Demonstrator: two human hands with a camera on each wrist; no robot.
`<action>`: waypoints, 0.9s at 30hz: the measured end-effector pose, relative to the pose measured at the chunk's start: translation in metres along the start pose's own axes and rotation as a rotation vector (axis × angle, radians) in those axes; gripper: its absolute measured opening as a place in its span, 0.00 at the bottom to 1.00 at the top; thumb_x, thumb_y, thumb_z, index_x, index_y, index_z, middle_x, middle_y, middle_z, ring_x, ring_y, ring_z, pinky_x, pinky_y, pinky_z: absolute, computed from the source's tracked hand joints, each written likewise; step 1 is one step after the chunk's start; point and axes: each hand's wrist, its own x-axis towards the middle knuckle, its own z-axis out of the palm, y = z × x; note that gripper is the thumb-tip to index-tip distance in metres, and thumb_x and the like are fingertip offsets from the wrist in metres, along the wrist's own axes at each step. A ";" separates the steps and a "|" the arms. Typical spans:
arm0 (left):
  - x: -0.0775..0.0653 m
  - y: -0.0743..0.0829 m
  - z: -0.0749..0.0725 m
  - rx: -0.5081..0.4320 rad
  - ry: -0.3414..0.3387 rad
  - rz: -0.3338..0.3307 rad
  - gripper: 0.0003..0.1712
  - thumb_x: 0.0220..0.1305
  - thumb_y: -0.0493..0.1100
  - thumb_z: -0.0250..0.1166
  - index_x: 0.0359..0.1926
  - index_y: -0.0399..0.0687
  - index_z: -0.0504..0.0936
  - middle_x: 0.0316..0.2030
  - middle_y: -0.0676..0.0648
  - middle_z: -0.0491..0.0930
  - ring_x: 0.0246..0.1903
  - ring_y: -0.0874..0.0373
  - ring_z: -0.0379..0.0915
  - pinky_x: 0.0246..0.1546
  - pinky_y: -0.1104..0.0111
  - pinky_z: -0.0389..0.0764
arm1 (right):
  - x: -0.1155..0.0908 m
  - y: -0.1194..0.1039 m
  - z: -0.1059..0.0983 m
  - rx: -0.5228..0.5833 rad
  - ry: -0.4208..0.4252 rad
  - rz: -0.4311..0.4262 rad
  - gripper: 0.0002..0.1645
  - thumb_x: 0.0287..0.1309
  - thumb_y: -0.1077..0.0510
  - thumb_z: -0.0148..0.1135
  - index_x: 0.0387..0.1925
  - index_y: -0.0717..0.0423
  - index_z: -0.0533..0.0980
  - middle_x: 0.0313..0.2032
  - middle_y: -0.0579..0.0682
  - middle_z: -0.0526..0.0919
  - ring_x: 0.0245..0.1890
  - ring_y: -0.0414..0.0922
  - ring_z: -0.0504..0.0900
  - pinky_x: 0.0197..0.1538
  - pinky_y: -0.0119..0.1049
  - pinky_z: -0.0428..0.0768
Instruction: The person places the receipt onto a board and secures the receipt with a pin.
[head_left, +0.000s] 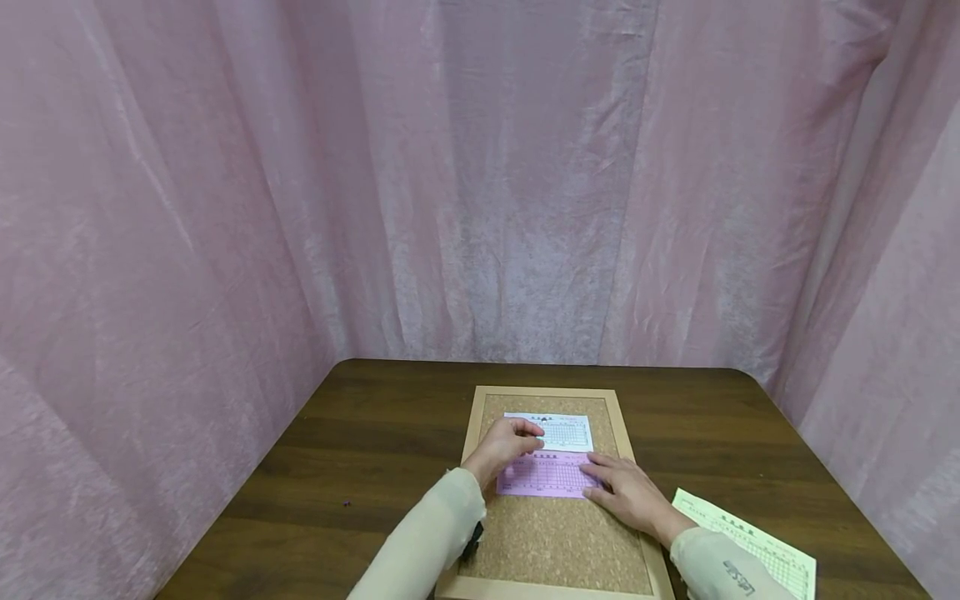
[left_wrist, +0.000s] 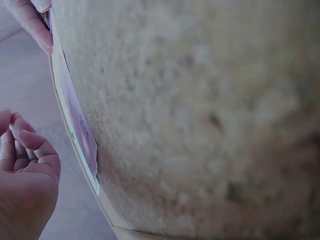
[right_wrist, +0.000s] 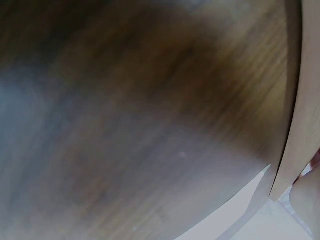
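Note:
In the head view, a cork board (head_left: 555, 537) with a pale wood frame lies on the table. On it are a white printed form (head_left: 570, 432), a small dark spot at its top edge, and a purple printed form (head_left: 547, 477) just below. Over the left part where the forms meet is my left hand (head_left: 506, 446), thumb and forefinger bent towards each other. The left wrist view shows this hand (left_wrist: 27, 170) with curled fingers; anything small between the tips cannot be made out. My right hand (head_left: 626, 492) rests with extended fingers on the purple form's right edge.
A pale green printed form (head_left: 765, 542) lies right of the board, partly under the right sleeve. A tiny dark purple object (head_left: 347, 502) sits on the brown wooden table (head_left: 390, 417) at left. Pink curtains (head_left: 525, 183) hang around the back and sides.

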 end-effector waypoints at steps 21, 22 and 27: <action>0.002 0.006 -0.005 0.275 -0.124 0.148 0.03 0.57 0.34 0.72 0.33 0.42 0.86 0.26 0.55 0.78 0.28 0.63 0.70 0.29 0.71 0.71 | -0.001 -0.003 -0.002 0.012 -0.019 0.017 0.26 0.67 0.49 0.61 0.60 0.60 0.77 0.66 0.61 0.71 0.68 0.63 0.64 0.68 0.63 0.54; 0.002 0.006 -0.006 0.285 -0.133 0.158 0.03 0.56 0.34 0.72 0.33 0.42 0.86 0.26 0.56 0.78 0.27 0.64 0.70 0.29 0.72 0.71 | -0.001 -0.003 -0.002 0.014 -0.017 0.015 0.26 0.67 0.49 0.61 0.60 0.60 0.77 0.66 0.61 0.71 0.68 0.64 0.64 0.68 0.63 0.54; 0.006 0.004 -0.009 0.310 -0.172 0.176 0.03 0.56 0.37 0.74 0.31 0.46 0.86 0.25 0.57 0.80 0.27 0.66 0.71 0.28 0.73 0.71 | -0.001 -0.002 -0.001 0.003 0.012 -0.030 0.26 0.67 0.50 0.62 0.59 0.62 0.78 0.64 0.63 0.72 0.66 0.64 0.67 0.66 0.65 0.57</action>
